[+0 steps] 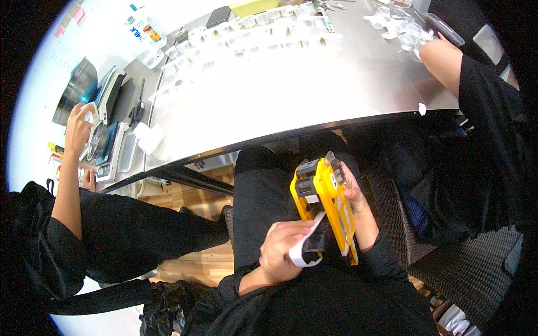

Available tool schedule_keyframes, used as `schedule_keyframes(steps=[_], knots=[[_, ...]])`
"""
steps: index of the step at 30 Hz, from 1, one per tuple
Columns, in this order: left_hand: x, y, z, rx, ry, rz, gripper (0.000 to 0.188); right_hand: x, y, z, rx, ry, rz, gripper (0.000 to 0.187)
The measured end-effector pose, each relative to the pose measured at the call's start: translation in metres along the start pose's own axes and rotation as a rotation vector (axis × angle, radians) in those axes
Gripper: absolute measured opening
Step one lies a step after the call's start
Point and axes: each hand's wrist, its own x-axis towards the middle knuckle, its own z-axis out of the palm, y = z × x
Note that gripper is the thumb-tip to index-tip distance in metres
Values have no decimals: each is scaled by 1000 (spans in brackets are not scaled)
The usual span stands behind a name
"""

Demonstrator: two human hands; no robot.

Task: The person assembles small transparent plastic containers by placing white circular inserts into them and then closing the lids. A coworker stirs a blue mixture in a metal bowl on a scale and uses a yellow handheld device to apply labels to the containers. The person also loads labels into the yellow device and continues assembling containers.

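Over my lap, my right hand [355, 193] is closed around a yellow price label gun [335, 215] with black and grey parts, tilted with its body pointing up. The gun covers part of that hand's fingers. My left hand [282, 251], just left of the gun, pinches a curled white paper strip [298, 255]. The strip's upper end reaches up to the gun's open side. I cannot tell whether it is threaded inside.
Ahead stands a steel table [246, 106] with rows of small clear containers [246, 36]. At the left, a person's hand [78, 129] works near a kitchen scale [105, 171]. At the right, another person's arm [443, 61] reaches toward clear lids [400, 28]. A wicker chair [459, 266] stands beside me.
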Motion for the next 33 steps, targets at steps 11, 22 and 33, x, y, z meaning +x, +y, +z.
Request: schedule_keyframes(steps=[11, 22, 33], knots=[[-30, -66, 33, -736, 523, -980, 21, -22, -83, 62, -962, 335, -45, 60], [-2, -60, 19, -737, 701, -650, 14, -69, -101, 120, -1102, 56, -505, 62], [24, -77, -19, -274, 463, -226, 9, -68, -69, 119, -1027, -46, -779, 71]])
